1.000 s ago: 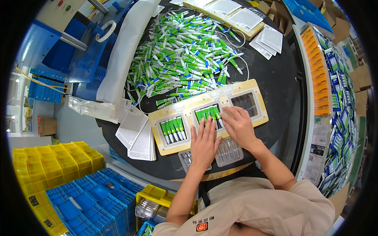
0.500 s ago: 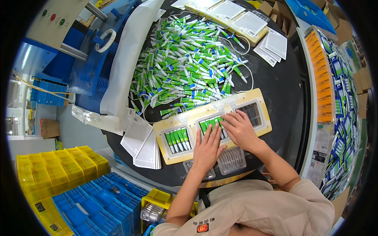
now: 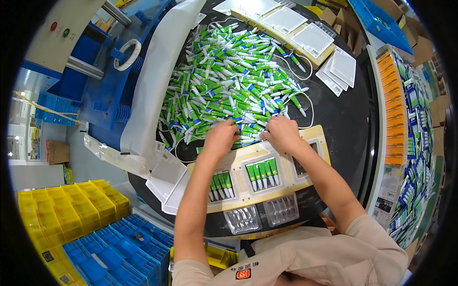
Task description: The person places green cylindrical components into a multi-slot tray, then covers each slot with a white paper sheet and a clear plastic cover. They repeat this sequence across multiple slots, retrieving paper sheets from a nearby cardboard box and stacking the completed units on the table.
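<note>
A big pile of small green, white and blue tubes (image 3: 224, 86) covers the middle of the black table. At its near edge my left hand (image 3: 220, 138) is closed, fingers curled down among the tubes; what they hold is hidden. My right hand (image 3: 282, 134) pinches at a tube's white end, fingertips pointing toward the left hand. Below both hands lies a cream-yellow frame (image 3: 248, 199) with three windows. Rows of tubes stand side by side in its left window (image 3: 220, 186) and middle window (image 3: 262, 174). My right forearm partly covers the right window, and the left forearm crosses the frame's left end.
Clear blister trays (image 3: 280, 209) lie at the near table edge. White cards (image 3: 167, 178) sit at the left, more cards (image 3: 337, 71) at the far right beside a second frame (image 3: 305, 50). A white cable loops round the pile. Blue machinery (image 3: 102, 112) and stacked crates (image 3: 114, 252) stand left.
Both hands have left the middle window and moved forward to the pile's near edge. The middle window's row of tubes and the near blister trays are now uncovered.
</note>
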{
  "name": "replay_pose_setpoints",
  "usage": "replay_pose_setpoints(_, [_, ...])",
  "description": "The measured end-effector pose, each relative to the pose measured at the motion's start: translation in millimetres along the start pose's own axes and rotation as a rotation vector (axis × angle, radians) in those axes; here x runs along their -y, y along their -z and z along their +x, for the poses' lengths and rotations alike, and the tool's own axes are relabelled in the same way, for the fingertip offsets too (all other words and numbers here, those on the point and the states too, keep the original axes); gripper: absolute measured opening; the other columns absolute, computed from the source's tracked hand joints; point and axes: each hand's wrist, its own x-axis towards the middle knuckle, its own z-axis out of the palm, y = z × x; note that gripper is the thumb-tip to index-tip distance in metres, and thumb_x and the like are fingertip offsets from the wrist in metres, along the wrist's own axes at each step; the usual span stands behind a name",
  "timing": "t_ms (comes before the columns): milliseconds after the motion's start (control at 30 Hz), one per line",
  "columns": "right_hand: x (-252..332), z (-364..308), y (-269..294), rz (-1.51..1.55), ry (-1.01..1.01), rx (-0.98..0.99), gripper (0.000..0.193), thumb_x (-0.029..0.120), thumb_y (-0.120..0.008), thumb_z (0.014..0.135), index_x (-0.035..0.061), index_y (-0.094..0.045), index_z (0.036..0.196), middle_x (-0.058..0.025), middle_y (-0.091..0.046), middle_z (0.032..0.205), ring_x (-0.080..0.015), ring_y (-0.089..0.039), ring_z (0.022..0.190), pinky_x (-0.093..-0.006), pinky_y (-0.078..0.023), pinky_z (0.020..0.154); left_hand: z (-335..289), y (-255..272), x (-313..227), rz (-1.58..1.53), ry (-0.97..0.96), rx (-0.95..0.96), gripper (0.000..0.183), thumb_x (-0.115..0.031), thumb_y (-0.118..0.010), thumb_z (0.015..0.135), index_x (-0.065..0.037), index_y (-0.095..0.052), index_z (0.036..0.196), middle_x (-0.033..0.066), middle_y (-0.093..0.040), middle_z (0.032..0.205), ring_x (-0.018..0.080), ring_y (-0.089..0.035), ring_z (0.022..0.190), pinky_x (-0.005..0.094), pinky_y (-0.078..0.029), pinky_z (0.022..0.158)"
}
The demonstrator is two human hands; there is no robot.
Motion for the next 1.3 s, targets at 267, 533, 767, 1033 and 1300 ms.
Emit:
replay_pose_setpoints(267, [-14.5, -10.3, 13.7, 0.452, -0.085, -0.149, 0.023, 0.032, -0.07, 0.089, 0.011, -0.078, 0.092, -0.0148, -0.074, 0.085, -0.0366, -0.071, 0.084, -0.0483, -0.054, 0.075, 12.1, 12.0, -2.7, 0.432, -0.272, 0.088, 0.009, -0.014, -0.07, 0.083, -0.005, -0.069, 0.083, 0.0091, -0.065, 0.092, 0.0306, -0.068, 0.089, 0.0444, -0.056, 0.074])
replay_pose_setpoints(533, [-82.4, -148.8, 21.0, 0.33, 0.322, -0.757, 0.019, -0.002, -0.072, 0.081, 0.0018, -0.073, 0.099, -0.0108, -0.066, 0.091, -0.0269, -0.066, 0.076, -0.0353, -0.055, 0.064, -56.6, -22.3, -120.8, 0.174, -0.616, -0.407, 0.021, -0.007, -0.071, 0.077, -0.006, -0.071, 0.098, 0.0075, -0.069, 0.103, 0.0227, -0.069, 0.091, 0.0344, -0.057, 0.078])
replay_pose_setpoints(767, [-85.3, -172.3, -12.6, 0.188, 0.53, -0.602, 0.03, 0.003, -0.068, 0.079, -0.0077, -0.067, 0.107, -0.014, -0.063, 0.105, -0.028, -0.064, 0.094, -0.035, -0.056, 0.077, -51.6, -74.5, -167.6, 0.352, -0.634, -0.423, 0.03, -0.012, -0.068, 0.079, -0.003, -0.071, 0.107, 0.0064, -0.066, 0.109, 0.0184, -0.066, 0.099, 0.0336, -0.053, 0.087])
replay_pose_setpoints(1033, [-89.0, -170.9, -10.4, 0.324, 0.494, -0.539, 0.027, 0.009, -0.074, 0.082, -0.004, -0.067, 0.105, -0.0143, -0.066, 0.108, -0.0315, -0.064, 0.1, -0.042, -0.055, 0.084, -59.1, -84.0, -158.5, 0.282, -0.554, -0.288, 0.04, -0.007, -0.065, 0.082, -0.003, -0.066, 0.121, 0.0111, -0.063, 0.131, 0.0265, -0.063, 0.119, 0.0458, -0.044, 0.112])
replay_pose_setpoints(1300, [-123.2, -18.7, 21.1, 0.101, -0.001, -0.452, 0.018, 0.021, -0.076, 0.085, 0.0049, -0.071, 0.092, -0.0132, -0.068, 0.091, -0.0346, -0.067, 0.085, -0.0451, -0.054, 0.074, -57.8, -85.1, -171.8, 0.119, -0.401, -0.464, 0.039, -0.01, -0.075, 0.084, -0.006, -0.066, 0.122, 0.0107, -0.068, 0.123, 0.0277, -0.065, 0.114, 0.0476, -0.045, 0.108])
